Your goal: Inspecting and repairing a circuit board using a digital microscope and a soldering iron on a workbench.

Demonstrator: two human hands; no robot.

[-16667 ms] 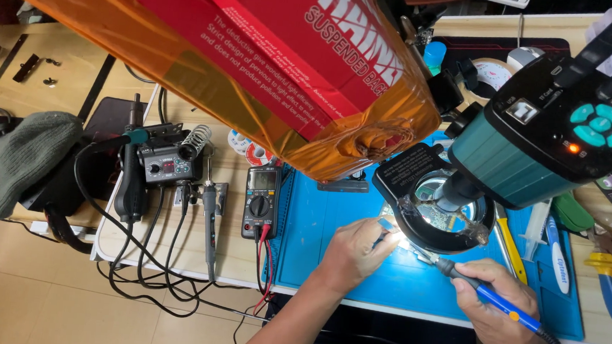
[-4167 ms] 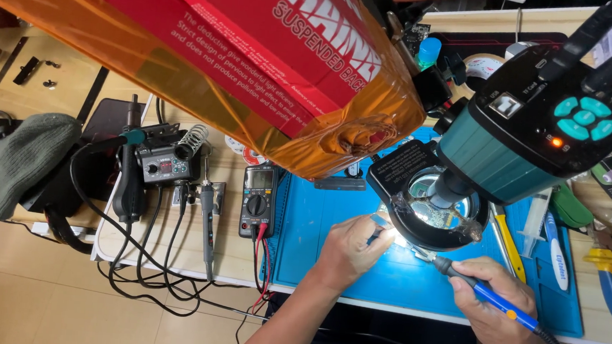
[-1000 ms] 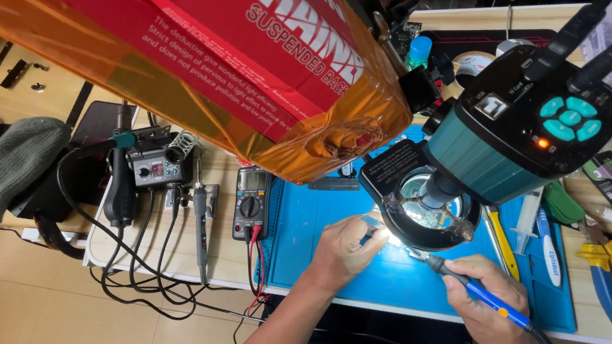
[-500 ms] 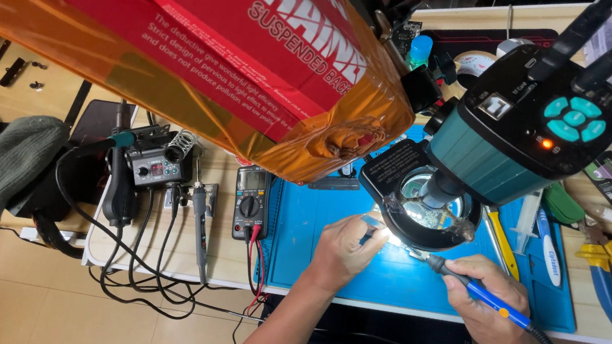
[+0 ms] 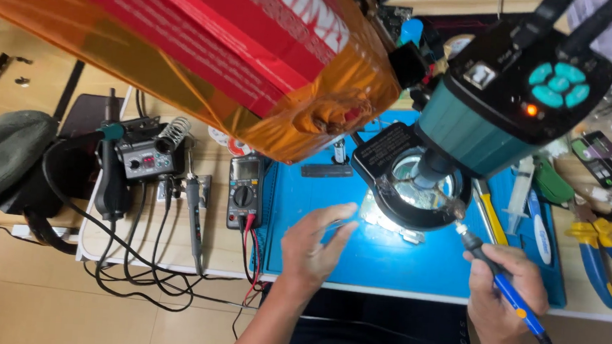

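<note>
Soldering iron [image 5: 502,286] — blue handle, long axis diagonal, tip pointing up-left toward lit work under ring light [image 5: 412,190], cord end down-right. Gripped pen-style in right hand [image 5: 506,293], grip closed around handle. Left hand [image 5: 315,244] on blue mat [image 5: 333,196], fingers pinched on thin tool, too small to identify. Small board [image 5: 382,218] beneath lens, partly hidden. Teal microscope head [image 5: 515,101] overhanging, blocking view. Multimeter [image 5: 245,191], soldering station [image 5: 143,155] left on counter [image 5: 58,87]; pliers [image 5: 602,250] right. Orange-red bag [image 5: 207,40] above.
</note>
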